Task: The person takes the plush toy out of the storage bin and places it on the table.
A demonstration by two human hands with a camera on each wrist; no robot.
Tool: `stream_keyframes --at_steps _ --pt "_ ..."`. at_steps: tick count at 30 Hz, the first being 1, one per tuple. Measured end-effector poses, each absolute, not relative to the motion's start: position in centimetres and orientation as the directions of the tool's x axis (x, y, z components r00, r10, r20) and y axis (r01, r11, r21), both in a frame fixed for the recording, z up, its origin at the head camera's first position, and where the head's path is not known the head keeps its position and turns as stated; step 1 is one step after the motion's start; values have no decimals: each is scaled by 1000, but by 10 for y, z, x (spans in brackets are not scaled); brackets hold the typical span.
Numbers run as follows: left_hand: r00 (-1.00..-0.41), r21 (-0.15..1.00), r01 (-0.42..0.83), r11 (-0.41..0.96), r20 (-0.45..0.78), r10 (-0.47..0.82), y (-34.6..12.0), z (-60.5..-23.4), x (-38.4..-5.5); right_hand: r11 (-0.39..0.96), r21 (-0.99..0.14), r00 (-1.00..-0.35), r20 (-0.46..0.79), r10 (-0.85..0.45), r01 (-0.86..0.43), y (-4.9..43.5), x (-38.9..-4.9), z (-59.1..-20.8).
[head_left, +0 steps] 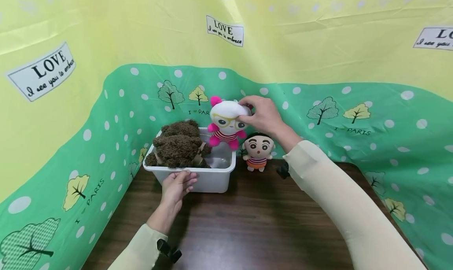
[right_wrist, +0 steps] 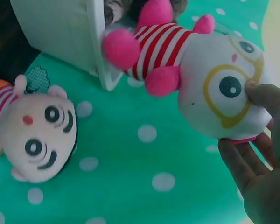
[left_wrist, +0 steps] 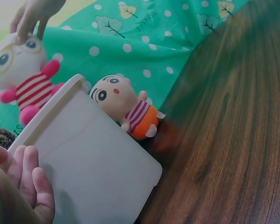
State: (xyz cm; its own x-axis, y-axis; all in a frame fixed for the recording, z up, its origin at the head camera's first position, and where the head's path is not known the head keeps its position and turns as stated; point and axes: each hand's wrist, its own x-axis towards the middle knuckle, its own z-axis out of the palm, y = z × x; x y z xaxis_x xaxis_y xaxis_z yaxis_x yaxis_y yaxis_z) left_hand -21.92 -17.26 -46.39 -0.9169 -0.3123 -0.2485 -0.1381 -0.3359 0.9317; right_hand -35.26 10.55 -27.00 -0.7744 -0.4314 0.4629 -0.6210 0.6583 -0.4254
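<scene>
My right hand (head_left: 260, 114) pinches the big white head of a pink-and-white plush doll (head_left: 226, 122) with yellow glasses and a striped shirt, holding it above the right end of a white plastic bin (head_left: 212, 181). The right wrist view shows my thumb on the plush doll's (right_wrist: 214, 81) face and the doll's feet over the bin's (right_wrist: 60, 32) rim. A brown teddy bear (head_left: 178, 146) lies inside the bin. My left hand (head_left: 177, 185) rests on the bin's front wall, fingers up at the rim; the left wrist view shows the fingers (left_wrist: 30, 179) against the bin (left_wrist: 98, 168).
A small black-haired boy doll (head_left: 258, 150) in a striped top and orange shorts sits on the dark wooden table (head_left: 255, 226) just right of the bin. A green and yellow printed cloth (head_left: 354, 116) walls in the table at back and sides.
</scene>
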Motion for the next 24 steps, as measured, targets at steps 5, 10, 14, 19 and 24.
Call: stream_keyframes --at_steps 5,10,14,19,24 --pt "-918 932 -143 -334 -251 -307 -175 -463 -217 667 -429 -782 465 -416 -610 136 -349 -267" --pt "-915 931 -144 -334 -254 -313 -176 -463 -215 682 -460 -817 410 -405 -569 173 -346 -269" --pt "-917 930 -148 -335 -256 -305 -176 -464 -215 726 -469 -859 362 -362 -503 204 -339 -274" --pt "-919 931 -147 -335 -254 -301 -176 -465 -217 767 -462 -887 339 -313 -446 239 -334 -283" --pt "-921 930 -148 -336 -253 -295 -173 -466 -218 799 -456 -915 287 -283 -391 267 -332 -296"
